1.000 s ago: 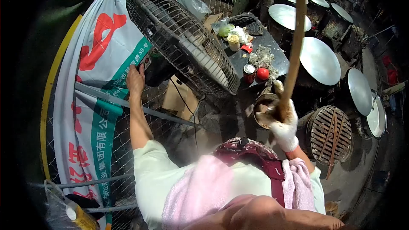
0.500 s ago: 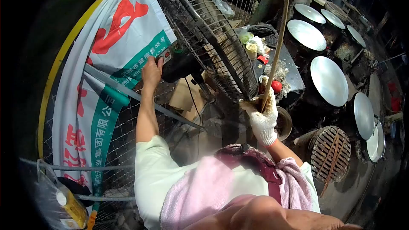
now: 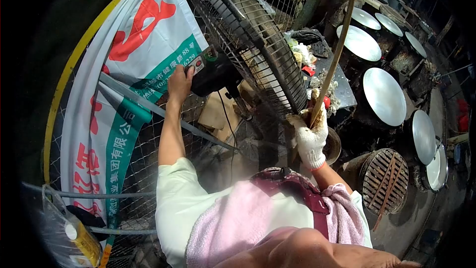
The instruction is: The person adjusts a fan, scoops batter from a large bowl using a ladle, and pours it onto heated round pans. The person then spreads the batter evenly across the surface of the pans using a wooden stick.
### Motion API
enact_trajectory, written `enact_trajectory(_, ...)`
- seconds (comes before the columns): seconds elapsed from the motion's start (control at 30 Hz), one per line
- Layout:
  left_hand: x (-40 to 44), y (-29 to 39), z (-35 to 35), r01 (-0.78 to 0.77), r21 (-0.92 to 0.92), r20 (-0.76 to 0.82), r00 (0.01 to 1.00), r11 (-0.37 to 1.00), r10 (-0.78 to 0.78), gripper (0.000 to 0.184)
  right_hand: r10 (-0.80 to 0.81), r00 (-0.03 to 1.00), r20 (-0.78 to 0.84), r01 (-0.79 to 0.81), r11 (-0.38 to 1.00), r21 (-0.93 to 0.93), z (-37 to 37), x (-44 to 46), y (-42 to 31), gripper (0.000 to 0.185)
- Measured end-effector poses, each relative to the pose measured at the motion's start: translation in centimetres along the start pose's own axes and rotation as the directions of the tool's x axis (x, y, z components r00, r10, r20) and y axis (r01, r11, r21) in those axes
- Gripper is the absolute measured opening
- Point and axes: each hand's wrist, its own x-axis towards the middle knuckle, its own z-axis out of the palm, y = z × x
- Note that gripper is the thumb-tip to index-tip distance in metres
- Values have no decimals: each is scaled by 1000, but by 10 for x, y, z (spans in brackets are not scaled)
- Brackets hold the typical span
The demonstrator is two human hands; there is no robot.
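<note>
My bare left hand point(image 3: 179, 83) is at the rear end of the black motor housing point(image 3: 215, 75) of a large caged fan point(image 3: 253, 39), beside its small control panel. The fingers curl against the housing, with their tips partly hidden. In a soiled white glove, my right hand point(image 3: 311, 141) is closed round a long wooden stick point(image 3: 338, 49), which rises steeply toward the top edge. The gloved hand is just right of the fan cage's lower end, in front of a table point(image 3: 342, 87) with a red round object point(image 3: 327, 102) partly behind the stick.
A white and green banner point(image 3: 116, 97) hangs on wire mesh at the left, crossed by a metal bar point(image 3: 148, 106). Several round metal lids point(image 3: 384, 97) line the right side, near a slatted round grate point(image 3: 385, 181). Cardboard point(image 3: 216, 111) and a cable lie below the fan.
The view has shifted, so the fan and banner appear farther right. My right hand has moved toward the fan's lower end with the stick. My left hand remains at the housing.
</note>
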Motion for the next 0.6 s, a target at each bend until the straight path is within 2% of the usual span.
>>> enact_trajectory(0.07, -1, -2, 3, -22, -17, -46, 999, 1000, 21, 37, 1, 1000, -14, 0, 1000, 15, -1, 2, 3, 68)
enact_trajectory(0.1, -2, -3, 4, -33, -25, -69, 997, 999, 31, 36, -7, 1000, -11, 6, 998, -60, -4, 4, 8, 71)
enact_trajectory(0.2, -3, 3, -6, 11, -54, 33, 999, 998, -9, 33, -6, 1000, -14, 5, 996, -87, -1, 4, -2, 73)
enact_trajectory(0.3, -2, -11, 0, -63, -110, 29, 997, 992, 66, 31, -44, 999, -12, 42, 991, -127, -2, 5, 1, 74)
enact_trajectory(0.4, -1, -14, 2, -116, -98, -1, 993, 988, 116, 32, -33, 999, -10, 33, 999, -5, 1, 5, -3, 74)
enact_trajectory(0.43, 2, -18, 4, -110, -88, 35, 993, 990, 114, 35, -51, 999, -18, 48, 992, -119, 1, 5, -4, 74)
enact_trajectory(0.53, 4, -16, 4, -58, -2, 59, 997, 998, 58, 40, -61, 998, -14, 60, 992, -107, -3, 7, 4, 74)
enact_trajectory(0.6, 3, -19, 8, -81, 32, 25, 996, 996, 81, 43, -11, 1000, 16, 8, 989, 147, -2, 6, 0, 74)
